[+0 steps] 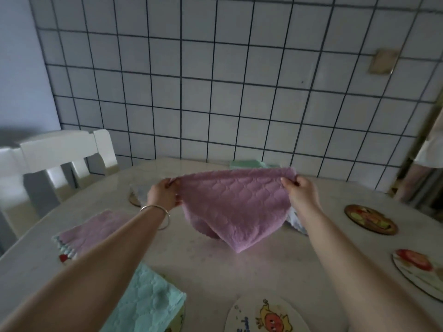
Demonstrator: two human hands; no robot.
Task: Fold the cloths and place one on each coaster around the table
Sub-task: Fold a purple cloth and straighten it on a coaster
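1. Pink cloth is up in the air over the middle of the tabletop. My left hand pinches its left top corner and my right hand pinches the right one. The top edge is pulled taut and the rest sags to a point below.
2. Risk one: that hanging point looks doubled over on itself. If I lay it down like this, I judge the fold will come out lumpy and skewed.
3. Risk two: both grips are only fingertip pinches on soft quilted fabric. A quick shake could slip a corner free and drop the cloth.
4. Risk three: a pale cloth lies just behind the hanging one by my right wrist. Lowering carelessly could drag or cover it.
5. Coasters: a folded pink one and a teal one already sit on coasters at left. The near coaster and two at right are bare, so I could misplace this onto a taken spot.
6. The picture is blurred, so finer creases I can't tell.
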